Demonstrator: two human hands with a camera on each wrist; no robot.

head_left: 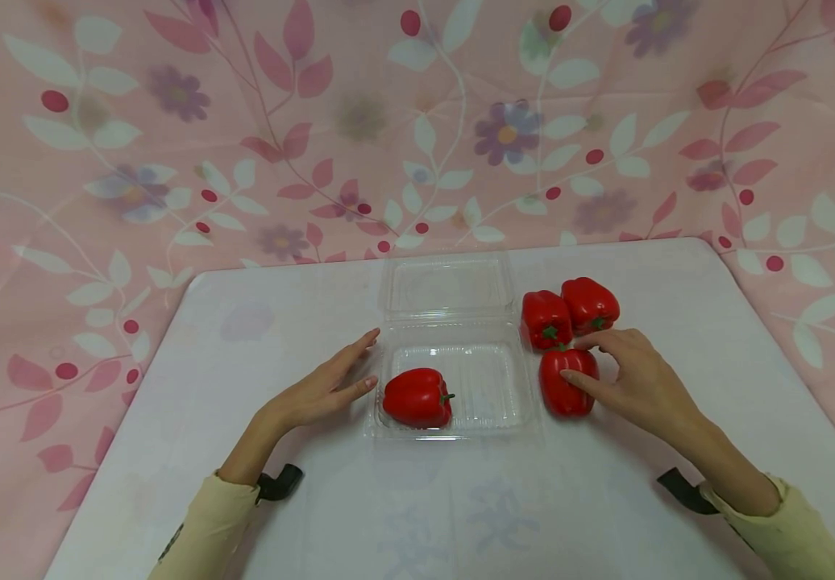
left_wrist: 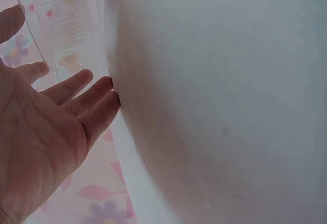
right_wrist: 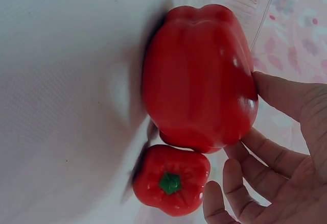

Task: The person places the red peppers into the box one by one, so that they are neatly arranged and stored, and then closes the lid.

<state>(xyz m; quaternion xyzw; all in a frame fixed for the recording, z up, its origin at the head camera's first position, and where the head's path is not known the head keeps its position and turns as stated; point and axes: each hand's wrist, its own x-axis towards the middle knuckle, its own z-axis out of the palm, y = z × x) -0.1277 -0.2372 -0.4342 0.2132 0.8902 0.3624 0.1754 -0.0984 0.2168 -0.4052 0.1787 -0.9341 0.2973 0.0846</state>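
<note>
A clear plastic clamshell container (head_left: pixel 493 433) lies with its lid (head_left: pixel 448 286) folded back, and one red bell pepper (head_left: pixel 417 398) rests on its side in the left part of the base. My left hand (head_left: pixel 323 387) is at the container's left edge, fingers extended; in the left wrist view the palm (left_wrist: pixel 38 137) holds nothing. To the right of the container, my right hand (head_left: pixel 638 387) grips a second red bell pepper (head_left: pixel 562 391), thumb on its upper side and index finger by the stem end. In the right wrist view this pepper (right_wrist: pixel 199 76) still appears low against the table.
Two more red bell peppers, one on the left (head_left: pixel 544 318) and one on the right (head_left: pixel 591 304), lie just behind the gripped one. A white cloth covers the table (head_left: pixel 280 322). Behind it hangs a pink floral curtain (head_left: pixel 359 121).
</note>
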